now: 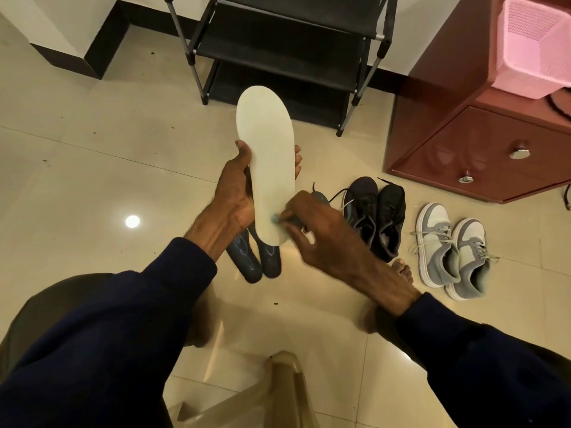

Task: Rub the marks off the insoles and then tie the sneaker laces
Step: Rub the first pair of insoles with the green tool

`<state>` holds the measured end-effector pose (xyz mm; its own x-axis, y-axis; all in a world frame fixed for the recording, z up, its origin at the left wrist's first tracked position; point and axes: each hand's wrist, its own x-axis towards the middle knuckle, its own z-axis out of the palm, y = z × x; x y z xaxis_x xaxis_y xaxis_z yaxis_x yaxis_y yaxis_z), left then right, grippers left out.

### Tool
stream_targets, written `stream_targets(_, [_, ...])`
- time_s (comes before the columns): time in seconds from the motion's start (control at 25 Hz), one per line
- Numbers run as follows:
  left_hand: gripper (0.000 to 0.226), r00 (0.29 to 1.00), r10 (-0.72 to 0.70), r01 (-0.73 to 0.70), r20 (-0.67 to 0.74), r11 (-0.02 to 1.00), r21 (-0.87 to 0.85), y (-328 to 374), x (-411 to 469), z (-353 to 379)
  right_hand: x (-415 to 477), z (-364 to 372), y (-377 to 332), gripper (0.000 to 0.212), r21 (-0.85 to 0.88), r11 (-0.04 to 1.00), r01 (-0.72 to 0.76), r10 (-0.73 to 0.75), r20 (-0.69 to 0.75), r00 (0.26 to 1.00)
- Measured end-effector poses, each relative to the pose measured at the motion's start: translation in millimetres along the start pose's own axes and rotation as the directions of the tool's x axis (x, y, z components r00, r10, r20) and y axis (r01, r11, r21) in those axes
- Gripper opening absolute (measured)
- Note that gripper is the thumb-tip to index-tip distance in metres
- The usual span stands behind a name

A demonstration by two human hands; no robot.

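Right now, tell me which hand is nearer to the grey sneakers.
Right. The right hand, pinching a teal eraser at the lower end of the white insole, lies left of the grey sneakers; the left hand grips that insole, farther left.

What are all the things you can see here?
white insole: one, cream-white, held up in the left hand
eraser: one, small, teal, pressed on the white insole's lower end
dark insoles: two, dark grey with pale marks, below the left hand
black sneakers: two, side by side on the floor, laces loose
grey sneakers: two, grey and white, right of the black pair
shoe rack: one, black, by the wall
cabinet: one, reddish-brown, far right
basket: one, pink, on the cabinet
chair: one, beige plastic, bottom edge
foot: one, bare, on the floor
left hand: grip round the white insole
right hand: grip on the eraser
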<state>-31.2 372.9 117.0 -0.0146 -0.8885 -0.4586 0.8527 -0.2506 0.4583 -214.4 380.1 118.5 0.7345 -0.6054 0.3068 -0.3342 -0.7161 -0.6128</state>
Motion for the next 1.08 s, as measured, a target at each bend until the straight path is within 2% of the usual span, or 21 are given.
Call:
stream_targets(0.08, [0.06,1.0,0.017,-0.017,-0.006,1.0,0.006,1,0,-1,2,-8,7,0.01,0.032,0.994,-0.107,0.109,-0.107,0.988])
stream_targets(0.12, [0.059,1.0,0.016,-0.016,-0.006,1.0,0.013,1,0,-2,-1,-6,3,0.011,0.04,0.995,-0.097,0.1,-0.08,0.992])
stream_targets(0.24, [0.061,1.0,0.002,-0.001,0.008,1.0,-0.026,3,1,-4,-11,14,-17,0.012,0.018,0.993,0.115,-0.116,0.154,0.981])
stream_targets(0.28, [0.062,1.0,0.005,-0.004,0.016,0.999,-0.043,5,2,-5,-10,13,-13,0.011,0.015,0.992,0.129,-0.13,0.172,0.977])
stream_targets(0.44, [0.064,0.998,0.037,-0.036,0.04,0.999,-0.033,8,3,-7,-3,-5,7,0.012,0.031,0.998,-0.048,0.048,-0.024,0.999])
stream_targets(0.48, [0.064,0.998,0.036,-0.035,0.047,0.999,-0.023,9,2,-8,-4,-4,5,0.013,0.033,0.998,-0.055,0.056,-0.029,0.998])
stream_targets(0.64, [0.061,0.999,0.022,-0.021,0.047,1.0,-0.02,11,1,-10,-9,7,-5,0.015,0.059,0.997,0.057,-0.064,0.126,0.99])
stream_targets(0.8, [0.062,0.999,0.038,-0.038,0.033,0.999,-0.003,12,2,-9,-2,-6,15,0.018,0.025,0.996,-0.086,0.088,-0.043,0.995])
stream_targets(0.84, [0.062,0.999,0.034,-0.034,0.027,0.999,0.004,12,2,-8,-3,-5,11,0.018,0.026,0.995,-0.092,0.093,-0.041,0.995])
stream_targets(1.0, [0.062,1.0,-0.011,0.012,-0.002,0.995,0.102,7,0,-6,-4,8,-10,0.017,0.05,0.999,0.015,-0.021,0.138,0.99])
stream_targets(1.08, [0.061,1.0,-0.031,0.029,0.006,0.981,0.19,2,-2,-1,5,3,1,0.015,0.021,0.998,-0.064,0.064,0.033,0.997])
